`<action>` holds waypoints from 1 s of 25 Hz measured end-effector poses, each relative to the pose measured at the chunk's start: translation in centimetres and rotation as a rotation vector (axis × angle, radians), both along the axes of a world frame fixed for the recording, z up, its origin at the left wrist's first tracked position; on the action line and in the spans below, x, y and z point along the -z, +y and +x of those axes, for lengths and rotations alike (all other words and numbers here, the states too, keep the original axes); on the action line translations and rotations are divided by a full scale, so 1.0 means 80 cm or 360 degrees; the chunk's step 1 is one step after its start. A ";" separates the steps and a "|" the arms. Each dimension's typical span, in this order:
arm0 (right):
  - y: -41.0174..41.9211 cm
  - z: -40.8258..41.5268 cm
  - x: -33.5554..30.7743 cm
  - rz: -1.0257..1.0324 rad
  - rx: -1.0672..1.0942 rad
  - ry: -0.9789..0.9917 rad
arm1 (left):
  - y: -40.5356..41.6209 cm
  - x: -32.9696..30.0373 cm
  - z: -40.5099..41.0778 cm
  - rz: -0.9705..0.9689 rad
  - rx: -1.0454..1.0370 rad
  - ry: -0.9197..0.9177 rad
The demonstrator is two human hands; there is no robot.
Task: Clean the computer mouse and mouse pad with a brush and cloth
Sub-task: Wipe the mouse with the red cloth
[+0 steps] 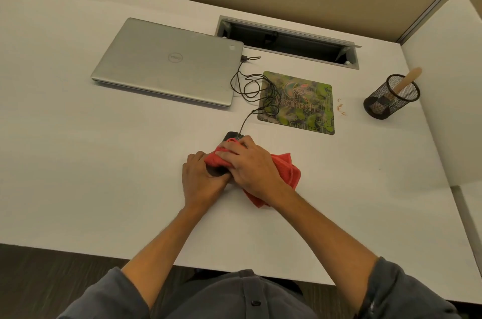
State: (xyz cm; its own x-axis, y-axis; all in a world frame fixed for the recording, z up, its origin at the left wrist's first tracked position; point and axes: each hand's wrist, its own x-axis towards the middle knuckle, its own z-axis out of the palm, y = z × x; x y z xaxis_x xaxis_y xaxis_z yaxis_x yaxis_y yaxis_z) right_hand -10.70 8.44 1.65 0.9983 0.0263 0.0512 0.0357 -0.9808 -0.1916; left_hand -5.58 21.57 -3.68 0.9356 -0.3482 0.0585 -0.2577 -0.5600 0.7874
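Head view: looking down over a white desk (78, 136), both forearms reaching out from grey sleeves.
Mouse: a black computer mouse (230, 136) sits on the desk just in front of the person, mostly covered; only its far end and a dark patch under the hands show.
Cloth: a red cloth (285, 169) is draped over the mouse and bunches out to the right on the desk.
Right hand: the right hand (247, 163) lies on top of the cloth, fingers curled down over it, pressing it onto the mouse.
Left hand: the left hand (199, 178) grips the near left side of the mouse, fingers wrapped around it and touching the cloth edge.
Cable: a black cable (250, 86) runs from the mouse in loose loops across the pad's left edge to the laptop's side.
Mouse pad: a green patterned mouse pad (307, 107) lies flat beyond the hands, to the right.
Laptop: a closed silver laptop (167, 60) rests left of the pad.
Brush: a pale handle (407, 80) leans in a black mesh cup (391, 97) at the far right; its head is hidden, so I can't confirm it is the brush.
Crumbs: small reddish bits (341, 107) lie between pad and cup.
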 end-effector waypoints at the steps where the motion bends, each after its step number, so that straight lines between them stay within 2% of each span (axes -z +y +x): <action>1: -0.002 0.006 -0.002 0.0020 0.0020 0.0015 | -0.001 0.001 0.000 0.0000 -0.0011 -0.0008; 7: -0.019 0.036 0.000 0.0094 0.0150 0.0083 | 0.000 0.005 0.000 0.0019 0.0002 -0.0127; 16: -0.060 0.072 0.005 0.0194 0.0350 0.0204 | 0.001 0.004 0.000 0.0038 -0.0002 -0.0108; 19: -0.054 0.062 -0.012 0.0331 0.0426 -0.0027 | 0.002 0.006 -0.001 0.0019 0.0019 -0.0101; 21: -0.041 0.049 -0.018 0.0327 0.0237 -0.0063 | 0.002 0.006 -0.001 0.0001 0.0022 -0.0095; 23: -0.023 0.034 -0.013 0.0220 -0.0003 0.0075 | 0.002 0.007 -0.002 -0.0024 0.0010 -0.0107; 25: -0.021 0.033 -0.003 0.0193 0.0021 0.0120 | 0.001 0.007 -0.002 -0.0024 -0.0002 -0.0131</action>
